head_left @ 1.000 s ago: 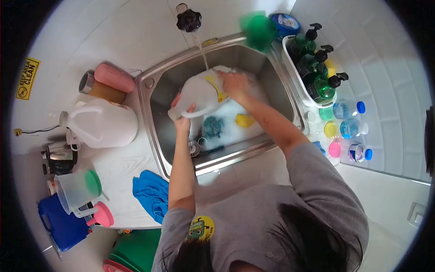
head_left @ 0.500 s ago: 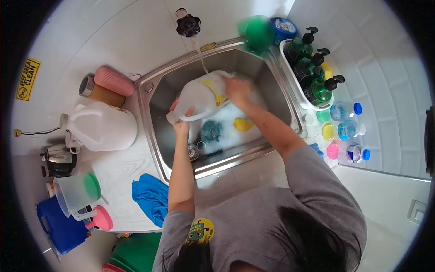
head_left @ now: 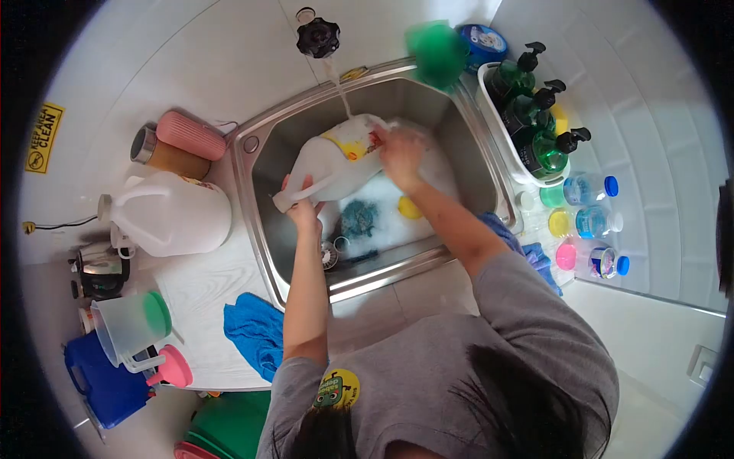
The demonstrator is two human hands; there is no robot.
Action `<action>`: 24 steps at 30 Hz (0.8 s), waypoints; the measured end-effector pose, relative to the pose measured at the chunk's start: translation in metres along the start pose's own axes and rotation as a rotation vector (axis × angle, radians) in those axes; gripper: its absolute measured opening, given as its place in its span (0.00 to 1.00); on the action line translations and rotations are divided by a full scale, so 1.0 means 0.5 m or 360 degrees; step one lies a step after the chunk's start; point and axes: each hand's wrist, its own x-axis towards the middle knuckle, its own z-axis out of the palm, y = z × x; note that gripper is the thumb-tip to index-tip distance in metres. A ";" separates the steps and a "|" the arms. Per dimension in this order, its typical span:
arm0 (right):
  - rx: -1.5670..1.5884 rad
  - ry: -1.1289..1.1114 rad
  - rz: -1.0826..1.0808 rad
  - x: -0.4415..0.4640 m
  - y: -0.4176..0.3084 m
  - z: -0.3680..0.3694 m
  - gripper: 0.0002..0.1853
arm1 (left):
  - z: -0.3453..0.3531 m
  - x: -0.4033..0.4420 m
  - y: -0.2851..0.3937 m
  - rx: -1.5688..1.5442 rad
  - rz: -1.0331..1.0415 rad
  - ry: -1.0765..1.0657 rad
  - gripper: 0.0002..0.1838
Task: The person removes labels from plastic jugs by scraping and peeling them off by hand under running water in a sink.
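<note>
Foamy steel sink (head_left: 432, 99), rounded white plastic jug (head_left: 325, 164)

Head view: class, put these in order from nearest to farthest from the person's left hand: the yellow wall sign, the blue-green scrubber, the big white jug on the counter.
From the left hand:
1. Blue-green scrubber: just to its right, in the sink.
2. White jug: to its left, on the counter.
3. Yellow sign: far left, on the wall.

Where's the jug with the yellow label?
In the head view, the jug is left of centre in the sink, below the water stream, with the left hand at its neck.
</note>
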 end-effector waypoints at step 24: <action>-0.0319 0.0084 0.0169 0.040 0.029 0.001 0.20 | 0.030 0.008 -0.025 -0.0161 -0.0226 0.0091 0.29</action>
